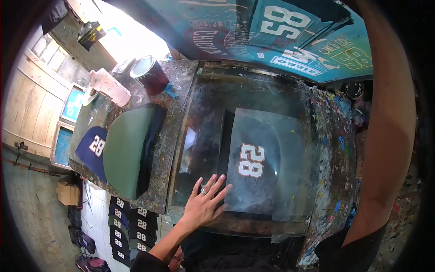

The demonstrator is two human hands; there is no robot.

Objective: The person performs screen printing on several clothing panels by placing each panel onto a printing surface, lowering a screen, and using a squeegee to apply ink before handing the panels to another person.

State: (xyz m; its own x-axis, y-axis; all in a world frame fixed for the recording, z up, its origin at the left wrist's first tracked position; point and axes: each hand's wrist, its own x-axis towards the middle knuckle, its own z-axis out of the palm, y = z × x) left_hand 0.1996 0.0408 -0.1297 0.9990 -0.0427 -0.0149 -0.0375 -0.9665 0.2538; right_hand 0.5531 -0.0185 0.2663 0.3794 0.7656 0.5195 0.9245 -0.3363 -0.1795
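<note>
My left hand [208, 195], fingers spread and a ring on one, rests near the front left of a glass-topped work surface [199, 104], at the left edge of a clear sheet [290, 195]. Under or on that sheet shows a dark curved piece [272, 154] with white, orange-edged numerals. My right arm [385, 136] is raised along the right side; its hand is out of view. Left of the glass lie a stack of curved green and dark pieces [124, 149] and a navy piece [84, 149] with similar numerals.
A pink bottle [108, 86] and paint bucket [152, 79] stand at the back left. A printing screen [213, 27] is raised behind the glass. Several printed dark pieces [140, 222] lie on the tiled floor below left, near a cardboard box [68, 190]. Paint crusts the right ledge [331, 181].
</note>
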